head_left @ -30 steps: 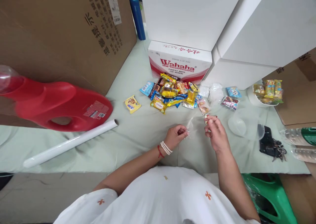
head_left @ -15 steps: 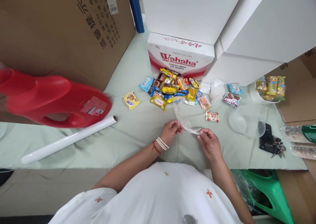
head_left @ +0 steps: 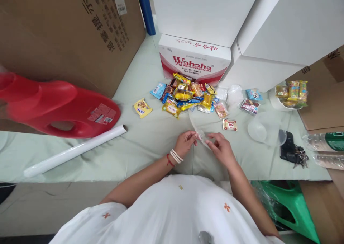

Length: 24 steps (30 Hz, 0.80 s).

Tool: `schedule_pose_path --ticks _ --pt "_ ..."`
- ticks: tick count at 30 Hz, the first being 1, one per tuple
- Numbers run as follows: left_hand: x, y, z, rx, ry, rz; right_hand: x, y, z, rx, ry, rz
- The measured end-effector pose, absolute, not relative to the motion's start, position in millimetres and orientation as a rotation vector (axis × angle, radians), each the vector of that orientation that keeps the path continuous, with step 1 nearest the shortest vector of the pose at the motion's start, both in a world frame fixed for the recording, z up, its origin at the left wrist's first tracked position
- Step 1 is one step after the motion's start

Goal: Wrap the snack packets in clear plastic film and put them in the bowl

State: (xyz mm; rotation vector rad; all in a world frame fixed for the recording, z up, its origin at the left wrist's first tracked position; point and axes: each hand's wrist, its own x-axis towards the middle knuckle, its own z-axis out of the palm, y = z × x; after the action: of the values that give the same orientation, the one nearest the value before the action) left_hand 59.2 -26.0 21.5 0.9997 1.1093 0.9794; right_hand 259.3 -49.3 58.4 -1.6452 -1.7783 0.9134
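Here, at the far left, a red jug lies on its side on the pale green cloth, with a white roll just in front of it. The left hand pinches one edge of a clear plastic bag, and the right hand grips the other edge. The bag sits between both hands and reaches toward the snack pile. A small red packet lies near the right hand, and a clear bowl sits farther right.
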Motion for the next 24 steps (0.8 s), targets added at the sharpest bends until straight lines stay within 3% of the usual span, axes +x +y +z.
schedule_pose_path --ticks 10,15,19,24 --pt "52.4 -26.8 13.0 0.627 1.218 0.980 242.6 -78.2 34.0 -1.652 -2.174 0.887" --pt "51.4 -21.0 13.2 0.569 1.235 0.948 246.6 -97.0 28.8 -1.617 -2.020 0.992" --pt "50.6 -20.4 12.4 0.548 1.257 0.933 256.5 -101.7 34.2 -1.668 -1.863 0.859" --pt "51.8 -21.2 10.7 0.543 1.279 0.935 260.1 -100.8 34.4 -1.585 -2.114 0.796"
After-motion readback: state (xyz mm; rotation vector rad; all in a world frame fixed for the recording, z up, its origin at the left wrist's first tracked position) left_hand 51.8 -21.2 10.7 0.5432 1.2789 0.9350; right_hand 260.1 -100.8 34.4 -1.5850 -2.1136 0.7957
